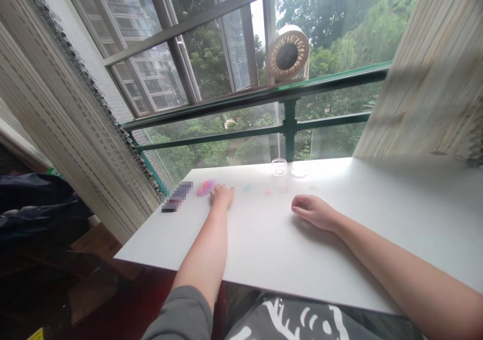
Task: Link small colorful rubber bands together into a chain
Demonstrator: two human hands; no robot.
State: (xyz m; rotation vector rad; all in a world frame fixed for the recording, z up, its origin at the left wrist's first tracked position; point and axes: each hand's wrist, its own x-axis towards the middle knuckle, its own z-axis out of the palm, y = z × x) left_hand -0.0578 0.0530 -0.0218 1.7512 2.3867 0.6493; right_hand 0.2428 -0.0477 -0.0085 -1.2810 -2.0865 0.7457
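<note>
My left hand point(222, 195) reaches to a loose pile of small pink, purple and orange pieces point(206, 187), too small to name. Its fingers are apart and touch the pile's right edge; nothing shows in their grasp. My right hand point(313, 211) rests on the white table point(260, 244), loosely curled, with no object showing in it. Beyond the right hand lie a few tiny clusters: a blue-green one point(247, 187), a pink one point(268, 192), another pink one point(286, 189) and a pale one point(313, 188).
A clear round container point(279, 167) stands near the table's far edge, beside a clear round lid-like disc point(299, 172). A dark, pixelated flat object point(177, 197) lies at the left edge. A round fan point(289, 54) sits by the window above the green railing point(328, 84).
</note>
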